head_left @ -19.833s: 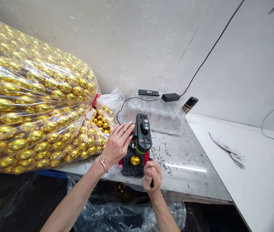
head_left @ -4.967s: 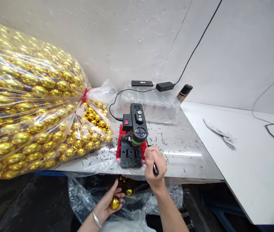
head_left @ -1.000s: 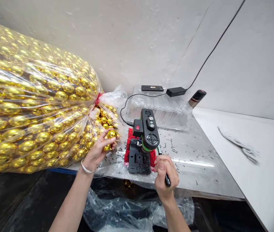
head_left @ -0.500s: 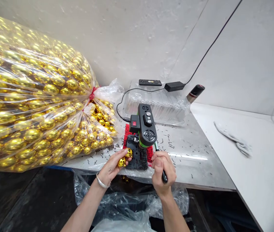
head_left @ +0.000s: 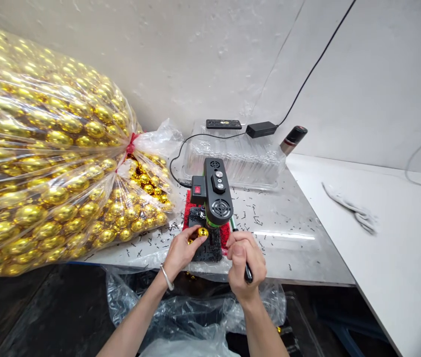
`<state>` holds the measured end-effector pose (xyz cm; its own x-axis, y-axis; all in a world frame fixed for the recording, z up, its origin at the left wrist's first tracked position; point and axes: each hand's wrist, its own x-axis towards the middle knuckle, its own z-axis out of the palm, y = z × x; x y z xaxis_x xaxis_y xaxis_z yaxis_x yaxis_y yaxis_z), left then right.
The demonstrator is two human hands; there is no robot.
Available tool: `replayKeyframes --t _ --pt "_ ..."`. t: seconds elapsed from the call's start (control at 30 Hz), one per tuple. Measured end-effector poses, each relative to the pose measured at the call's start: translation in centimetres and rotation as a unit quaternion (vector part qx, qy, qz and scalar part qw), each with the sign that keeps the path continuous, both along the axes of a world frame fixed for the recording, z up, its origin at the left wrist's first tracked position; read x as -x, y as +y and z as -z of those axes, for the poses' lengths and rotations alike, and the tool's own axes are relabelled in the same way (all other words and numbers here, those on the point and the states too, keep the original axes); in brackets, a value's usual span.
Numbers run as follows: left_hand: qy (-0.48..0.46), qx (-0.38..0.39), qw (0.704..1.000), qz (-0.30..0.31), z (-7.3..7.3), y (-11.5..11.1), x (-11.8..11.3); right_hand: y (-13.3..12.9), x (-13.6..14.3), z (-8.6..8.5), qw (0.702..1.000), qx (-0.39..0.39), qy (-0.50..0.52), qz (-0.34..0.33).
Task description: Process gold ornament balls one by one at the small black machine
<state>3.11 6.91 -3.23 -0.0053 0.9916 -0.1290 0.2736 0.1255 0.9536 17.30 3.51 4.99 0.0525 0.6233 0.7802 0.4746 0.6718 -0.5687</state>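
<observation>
Pinched between the fingers of my left hand point(head_left: 182, 249) is a gold ball point(head_left: 203, 231), close to the lower end of a black device point(head_left: 217, 191) with a red switch. Another gold ball shows partly behind those fingers. My right hand point(head_left: 246, 263) is wrapped round a black-tipped lever handle point(head_left: 248, 273), whose green shaft runs up beside the device. Under the device is a black base plate point(head_left: 210, 248) on a red mat point(head_left: 225, 235).
A big clear bag of gold balls point(head_left: 46, 188) fills the left. Behind the device stand a clear plastic tray point(head_left: 232, 153), a black power adapter point(head_left: 261, 129) and a dark-capped bottle point(head_left: 294, 140). A glove point(head_left: 349, 206) lies on the white table at right. Black scraps dot the metal tabletop.
My left hand has brought one gold ball in under the device, turning its fingers to the right. My right hand keeps its grip on the handle. The whole view has shifted slightly.
</observation>
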Motion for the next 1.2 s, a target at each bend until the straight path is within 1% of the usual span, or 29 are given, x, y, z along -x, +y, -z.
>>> replayKeyframes --t 0.1,0.17,0.3,0.4,0.53,0.63,0.8,0.87,0.97,1.07,1.13,1.2 --pt "0.118 -0.033 0.992 0.012 -0.4 -0.2 -0.3 0.1 0.1 -0.5 1.0 0.004 0.013 0.005" --pt "0.171 -0.063 0.983 0.018 -0.7 -0.3 -0.5 0.2 0.1 -0.8 1.0 0.007 0.015 0.006" --pt "0.234 -0.113 0.965 0.039 -0.7 -0.5 -0.6 0.2 0.0 -0.8 1.0 0.004 0.005 -0.004" --pt "0.267 -0.118 0.955 0.054 -0.8 -0.5 -0.3 0.0 -0.1 -0.5 1.0 0.004 0.001 -0.011" --pt "0.266 -0.089 0.956 0.088 -1.3 -0.4 0.3 -0.1 -0.2 0.0 1.0 0.008 -0.007 -0.011" --pt "0.264 -0.087 0.955 0.105 -1.7 -0.1 0.6 -0.1 -0.3 0.4 1.0 0.005 -0.015 -0.015" --pt "0.32 -0.091 0.932 0.143 -2.1 0.5 0.0 0.0 -0.4 0.7 1.0 0.001 -0.011 -0.019" --pt "0.323 -0.084 0.931 0.147 -2.2 0.6 -0.3 -0.1 -0.3 0.8 1.0 0.001 -0.007 -0.023" --pt "0.314 -0.079 0.936 0.138 -2.2 0.5 -0.5 -0.2 -0.4 1.2 1.0 0.002 -0.002 -0.031" --pt "0.313 -0.073 0.937 0.14 -2.2 0.4 -0.4 -0.3 -0.6 2.0 0.999 0.008 -0.003 -0.039" --pt "0.309 -0.068 0.938 0.143 -2.2 0.4 -0.4 -0.3 -0.8 2.9 0.999 0.005 -0.01 -0.042" --pt "0.304 -0.066 0.939 0.143 -2.2 0.4 -0.4 -0.1 -0.9 4.1 0.999 -0.014 -0.03 -0.037"
